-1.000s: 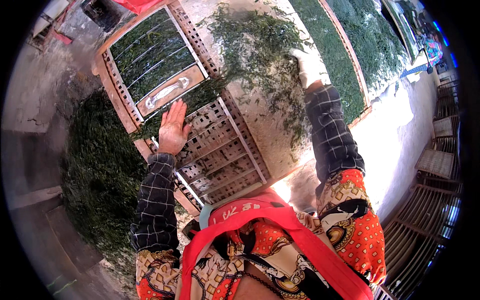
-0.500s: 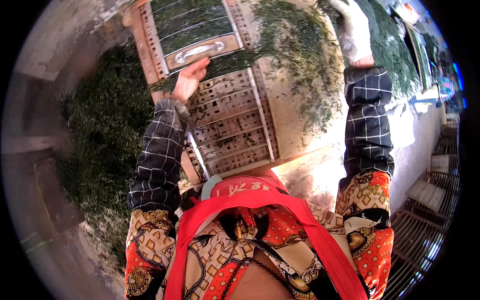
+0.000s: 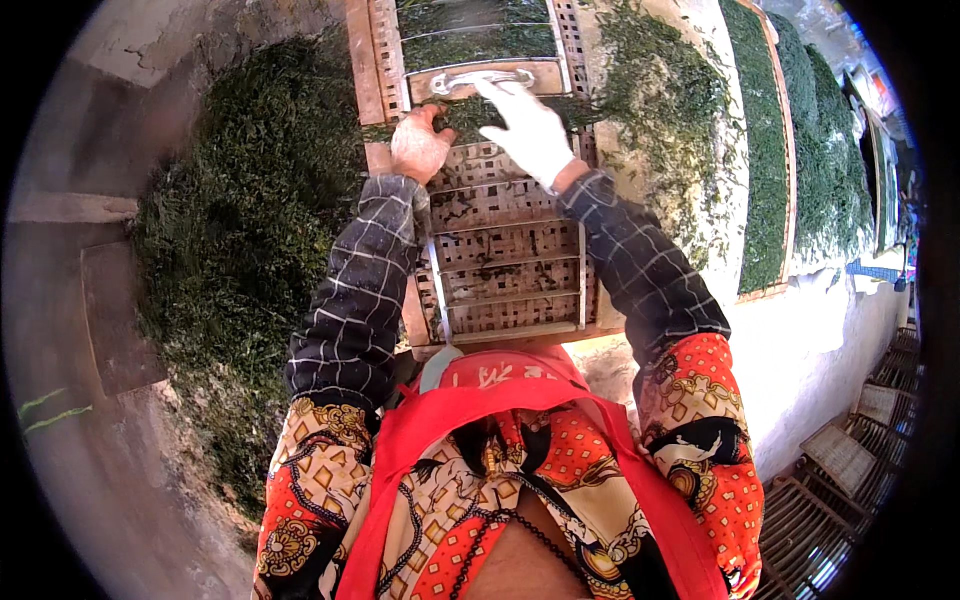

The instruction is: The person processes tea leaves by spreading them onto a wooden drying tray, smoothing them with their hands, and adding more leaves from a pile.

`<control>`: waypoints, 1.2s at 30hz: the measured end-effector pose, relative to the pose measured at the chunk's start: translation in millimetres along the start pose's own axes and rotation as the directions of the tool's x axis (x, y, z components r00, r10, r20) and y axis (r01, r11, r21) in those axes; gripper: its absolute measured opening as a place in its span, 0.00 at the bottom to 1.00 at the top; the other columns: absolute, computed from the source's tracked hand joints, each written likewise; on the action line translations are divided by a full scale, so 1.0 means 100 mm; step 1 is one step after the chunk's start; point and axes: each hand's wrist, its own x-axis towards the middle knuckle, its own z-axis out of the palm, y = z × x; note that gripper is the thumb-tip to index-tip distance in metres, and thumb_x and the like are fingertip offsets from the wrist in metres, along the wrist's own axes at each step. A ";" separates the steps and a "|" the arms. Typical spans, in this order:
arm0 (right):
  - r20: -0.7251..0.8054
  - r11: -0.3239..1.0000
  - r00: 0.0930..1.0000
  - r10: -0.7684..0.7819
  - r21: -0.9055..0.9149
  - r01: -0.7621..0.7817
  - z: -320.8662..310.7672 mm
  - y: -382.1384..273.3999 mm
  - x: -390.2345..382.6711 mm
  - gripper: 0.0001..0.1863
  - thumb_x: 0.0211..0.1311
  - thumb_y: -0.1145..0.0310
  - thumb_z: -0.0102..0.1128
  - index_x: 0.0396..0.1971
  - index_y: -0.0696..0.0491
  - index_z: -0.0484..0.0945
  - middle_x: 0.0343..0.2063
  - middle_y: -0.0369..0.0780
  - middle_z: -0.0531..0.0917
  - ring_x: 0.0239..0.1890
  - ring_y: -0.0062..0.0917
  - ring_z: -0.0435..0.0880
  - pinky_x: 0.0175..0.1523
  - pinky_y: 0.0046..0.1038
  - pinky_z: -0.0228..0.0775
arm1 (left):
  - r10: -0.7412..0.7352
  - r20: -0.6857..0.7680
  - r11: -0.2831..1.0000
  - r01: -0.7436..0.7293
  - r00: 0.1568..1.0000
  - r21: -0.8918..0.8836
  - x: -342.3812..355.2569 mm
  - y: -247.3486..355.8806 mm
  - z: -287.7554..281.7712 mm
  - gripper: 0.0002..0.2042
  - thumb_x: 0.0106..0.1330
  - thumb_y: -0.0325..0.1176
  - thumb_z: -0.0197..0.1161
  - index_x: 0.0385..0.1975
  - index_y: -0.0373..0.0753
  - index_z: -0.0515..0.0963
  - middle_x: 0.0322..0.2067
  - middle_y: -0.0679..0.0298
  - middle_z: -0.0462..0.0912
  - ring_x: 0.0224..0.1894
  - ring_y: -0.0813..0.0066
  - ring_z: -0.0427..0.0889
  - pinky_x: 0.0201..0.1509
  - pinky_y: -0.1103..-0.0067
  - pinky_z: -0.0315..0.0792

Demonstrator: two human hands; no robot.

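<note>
A slatted wooden frame (image 3: pixel 512 268) with thin metal crossbars lies in front of me over a perforated board (image 3: pixel 480 205). Across its far part is a wooden board with a pale metal handle (image 3: pixel 455 82); shredded green leaves (image 3: pixel 480 45) fill the bars beyond. My bare left hand (image 3: pixel 422 143) rests by the board's near edge at a strip of leaves, fingers bent and thumb apart, with no held object visible. My right hand (image 3: pixel 525 130), in a white glove, is spread, its fingertips over the handle's near side. Whether it touches the handle, I cannot tell.
A big heap of green leaves (image 3: pixel 250 210) lies on the left. To the right is a pale surface strewn with leaves (image 3: pixel 665 110), then a wood-edged bed of leaves (image 3: pixel 762 150). Slatted racks (image 3: pixel 830 500) stand at the lower right.
My right hand has come left from the leaves at the far right to the handle. My left hand stays near the board's edge, its fingers now more bent. The view has shifted right.
</note>
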 end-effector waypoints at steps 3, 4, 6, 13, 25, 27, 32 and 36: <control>-0.008 0.997 0.997 0.081 0.016 -0.081 0.21 0.20 -0.10 0.29 0.58 0.54 0.63 0.58 0.49 0.73 0.51 0.43 0.80 0.58 0.33 0.77 0.58 0.30 0.70 | 0.144 -0.156 0.989 -0.138 0.977 0.050 -0.16 -0.03 -0.09 0.21 0.54 0.35 0.68 0.50 0.43 0.78 0.49 0.55 0.77 0.50 0.53 0.76 0.54 0.64 0.71; -0.023 0.998 0.998 0.051 -0.026 -0.051 0.26 0.17 -0.10 0.28 0.57 0.54 0.63 0.57 0.49 0.74 0.48 0.42 0.82 0.56 0.32 0.78 0.57 0.30 0.71 | 0.222 -0.177 0.972 -0.202 0.959 0.123 -0.20 -0.01 -0.10 0.20 0.54 0.35 0.68 0.49 0.44 0.79 0.51 0.56 0.75 0.53 0.53 0.73 0.57 0.63 0.68; -0.096 1.000 0.995 -0.028 0.003 0.029 0.39 0.09 0.00 0.25 0.55 0.56 0.63 0.52 0.50 0.77 0.45 0.42 0.82 0.49 0.34 0.81 0.51 0.33 0.73 | 0.386 -0.198 0.905 -0.328 0.901 0.270 -0.23 0.10 -0.09 0.19 0.54 0.36 0.68 0.47 0.47 0.80 0.54 0.57 0.71 0.60 0.53 0.67 0.61 0.61 0.62; -0.155 0.960 0.985 -0.080 -0.277 0.034 0.24 0.46 0.04 0.09 0.56 0.66 0.54 0.32 0.46 0.83 0.29 0.40 0.82 0.31 0.33 0.83 0.37 0.34 0.77 | 0.381 -0.262 0.900 -0.292 0.886 0.322 -0.04 -0.37 0.03 0.09 0.55 0.36 0.68 0.35 0.46 0.82 0.63 0.58 0.65 0.69 0.53 0.55 0.71 0.49 0.42; 0.047 0.948 0.970 -0.236 -0.205 0.241 0.45 -0.35 -0.08 0.28 0.68 0.57 0.48 0.63 0.57 0.66 0.65 0.47 0.67 0.68 0.33 0.63 0.73 0.34 0.47 | 0.448 -0.148 0.788 -0.311 0.882 0.531 -0.28 -0.32 -0.11 0.12 0.63 0.37 0.61 0.44 0.46 0.84 0.66 0.58 0.64 0.71 0.55 0.55 0.73 0.47 0.39; 0.175 0.969 0.964 -0.198 -0.116 0.220 0.60 -0.41 -0.04 0.32 0.69 0.55 0.47 0.65 0.61 0.61 0.65 0.51 0.65 0.70 0.35 0.61 0.74 0.35 0.44 | 0.347 -0.076 0.857 -0.284 0.935 0.430 -0.23 -0.30 -0.16 0.13 0.61 0.36 0.62 0.46 0.46 0.83 0.67 0.57 0.62 0.72 0.57 0.54 0.73 0.48 0.37; 0.112 0.976 0.970 -0.216 -0.009 0.218 0.56 -0.37 0.03 0.33 0.67 0.56 0.50 0.65 0.61 0.59 0.66 0.51 0.62 0.71 0.39 0.57 0.74 0.36 0.45 | 0.271 -0.036 0.944 -0.258 0.962 0.207 -0.28 -0.46 -0.50 0.27 0.55 0.31 0.60 0.59 0.43 0.73 0.70 0.56 0.57 0.74 0.57 0.49 0.74 0.52 0.33; 0.172 0.964 0.959 -0.226 -0.100 0.245 0.79 -0.42 0.06 0.34 0.66 0.54 0.51 0.64 0.62 0.61 0.65 0.51 0.64 0.69 0.41 0.59 0.74 0.38 0.45 | 0.286 -0.021 0.904 -0.262 0.958 0.337 -0.13 -0.48 -0.36 0.24 0.51 0.30 0.63 0.52 0.38 0.75 0.65 0.55 0.62 0.72 0.55 0.53 0.72 0.50 0.40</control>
